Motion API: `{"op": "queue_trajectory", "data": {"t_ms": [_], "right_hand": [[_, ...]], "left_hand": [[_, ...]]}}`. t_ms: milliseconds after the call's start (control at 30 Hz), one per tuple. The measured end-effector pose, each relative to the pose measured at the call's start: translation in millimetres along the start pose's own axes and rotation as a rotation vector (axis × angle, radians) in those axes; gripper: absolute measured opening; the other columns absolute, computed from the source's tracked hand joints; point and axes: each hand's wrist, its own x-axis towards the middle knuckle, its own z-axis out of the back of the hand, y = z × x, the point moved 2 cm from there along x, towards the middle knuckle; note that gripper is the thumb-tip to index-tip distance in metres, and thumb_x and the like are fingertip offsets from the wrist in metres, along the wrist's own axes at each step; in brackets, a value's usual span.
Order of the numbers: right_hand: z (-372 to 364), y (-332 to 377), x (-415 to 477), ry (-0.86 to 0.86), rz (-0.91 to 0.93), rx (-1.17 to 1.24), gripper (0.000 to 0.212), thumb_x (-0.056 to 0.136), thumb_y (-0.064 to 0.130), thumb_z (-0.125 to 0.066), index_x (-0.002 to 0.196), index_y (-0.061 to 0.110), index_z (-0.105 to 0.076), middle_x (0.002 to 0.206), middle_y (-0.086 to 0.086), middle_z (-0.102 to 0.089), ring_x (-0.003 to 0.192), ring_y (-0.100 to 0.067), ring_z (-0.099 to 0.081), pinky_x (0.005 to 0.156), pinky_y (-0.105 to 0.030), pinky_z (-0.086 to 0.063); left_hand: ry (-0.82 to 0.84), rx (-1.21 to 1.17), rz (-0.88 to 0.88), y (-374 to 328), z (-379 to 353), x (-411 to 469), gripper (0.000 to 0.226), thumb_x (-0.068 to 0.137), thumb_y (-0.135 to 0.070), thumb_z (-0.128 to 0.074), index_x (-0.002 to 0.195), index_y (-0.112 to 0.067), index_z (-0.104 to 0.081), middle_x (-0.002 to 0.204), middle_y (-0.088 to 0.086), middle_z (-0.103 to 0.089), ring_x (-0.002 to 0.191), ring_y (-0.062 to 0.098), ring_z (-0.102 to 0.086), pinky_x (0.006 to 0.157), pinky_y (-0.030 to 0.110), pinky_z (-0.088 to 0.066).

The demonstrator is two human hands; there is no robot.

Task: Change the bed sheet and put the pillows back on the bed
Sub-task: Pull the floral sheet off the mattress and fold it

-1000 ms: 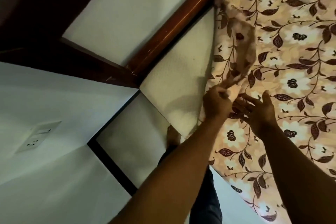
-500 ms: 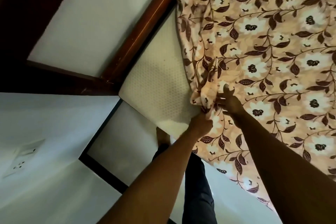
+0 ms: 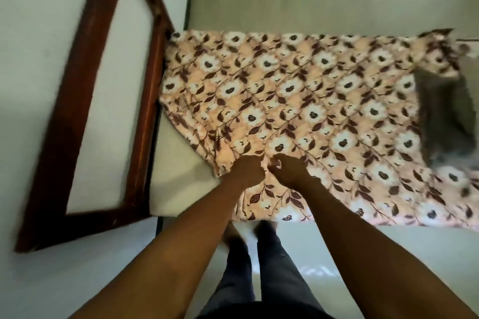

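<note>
A peach bed sheet (image 3: 298,101) with white flowers and brown leaves lies spread over the bed. Its near left corner is pulled back, baring the cream mattress (image 3: 178,179). My left hand (image 3: 246,172) and my right hand (image 3: 287,171) sit side by side at that loose edge, each gripping a bunch of the sheet's fabric with curled fingers. A grey pillow (image 3: 445,116) lies on the sheet at the far right, blurred.
A dark wooden bed frame (image 3: 145,101) runs along the mattress's left side, against a white wall (image 3: 39,33). My legs and bare feet (image 3: 259,241) stand on a pale floor (image 3: 350,254) at the bed's near edge.
The view has swung so that the whole bed shows. Both hands have come together at the sheet's loose edge, and the right hand has closed on the fabric beside the left.
</note>
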Motion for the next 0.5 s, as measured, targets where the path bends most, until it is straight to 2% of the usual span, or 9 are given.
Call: {"op": "queue_trajectory", "data": {"t_ms": [100,200,267,333,500], "right_hand": [[11,-35,-45,-0.034,-0.079,0.039,0.058,0.102,0.039,-0.056,0.152,0.013,-0.041,0.156,-0.01,-0.044,0.143,-0.028,-0.041,0.113,-0.033,-0.032],[16,-87,-87,-0.06,-0.177,0.115,0.063,0.101,0.04,-0.056,0.155,0.013,-0.037,0.159,-0.011,-0.04,0.145,-0.028,-0.038,0.117,-0.035,-0.03],[21,-130,-119,-0.109,-0.235,0.173,0.061,0.101,0.037,-0.057,0.153,0.012,-0.039,0.158,-0.011,-0.042,0.143,-0.027,-0.041,0.115,-0.033,-0.032],[25,-180,-151,-0.162,-0.311,0.252,0.059,0.101,0.035,-0.057,0.151,0.011,-0.04,0.156,-0.01,-0.043,0.141,-0.027,-0.043,0.114,-0.034,-0.033],[32,-324,-219,-0.211,-0.497,0.337,0.07,0.103,0.043,-0.051,0.16,0.012,-0.023,0.167,-0.01,-0.023,0.153,-0.027,-0.024,0.122,-0.037,-0.025]], "left_hand": [[0.053,0.124,-0.129,-55,-1,-18,0.033,0.098,-0.025,-0.052,0.126,-0.011,-0.063,0.131,0.012,-0.063,0.124,0.031,-0.057,0.1,0.039,-0.047],[0.106,0.313,-0.24,-108,-21,-29,0.036,0.098,-0.03,-0.054,0.128,-0.01,-0.06,0.132,0.013,-0.061,0.124,0.032,-0.056,0.1,0.039,-0.046],[0.146,0.411,-0.316,-148,-40,-35,0.045,0.099,-0.032,-0.053,0.139,-0.012,-0.053,0.138,0.012,-0.058,0.127,0.032,-0.054,0.104,0.04,-0.046],[0.177,0.498,-0.402,-195,-62,-39,0.043,0.1,-0.032,-0.05,0.139,-0.015,-0.053,0.142,0.011,-0.055,0.129,0.032,-0.052,0.106,0.041,-0.045],[0.232,0.675,-0.57,-319,-132,-40,0.046,0.101,-0.033,-0.047,0.143,-0.015,-0.049,0.147,0.013,-0.052,0.134,0.035,-0.048,0.108,0.041,-0.042]]}}
